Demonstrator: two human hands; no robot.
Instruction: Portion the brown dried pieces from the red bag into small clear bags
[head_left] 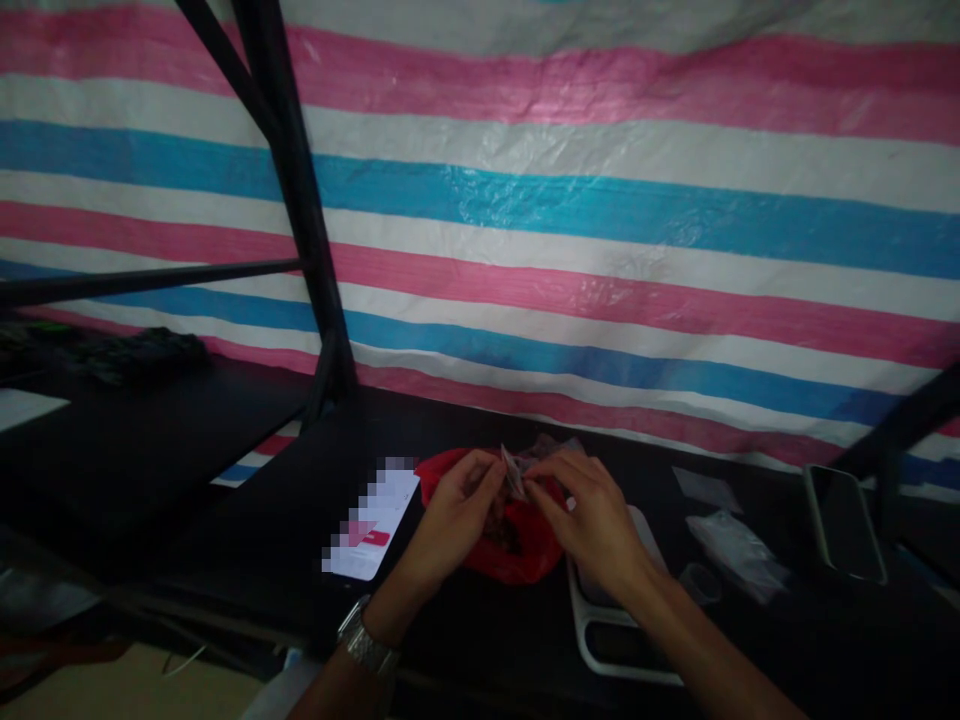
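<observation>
Above an open red plastic bag (517,572), my left hand (466,497) and my right hand (589,500) pinch a small clear plastic bag (513,473) between their fingertips. Small dark brown pieces (504,535) lie in the red bag, too dim to identify. A metal-band watch (367,640) is on my left wrist. Partly under my right hand and forearm sits a white kitchen scale (589,640) with a dark display. Behind the hands lies another clear bag (559,446), partly hidden.
Left of the red bag lies a white flat card or screen (382,520), partly blurred out. To the right are clear plastic bags (735,550), a small round clear dish (701,583) and a phone (844,525). A black metal post (300,210) rises beside the black table (247,540).
</observation>
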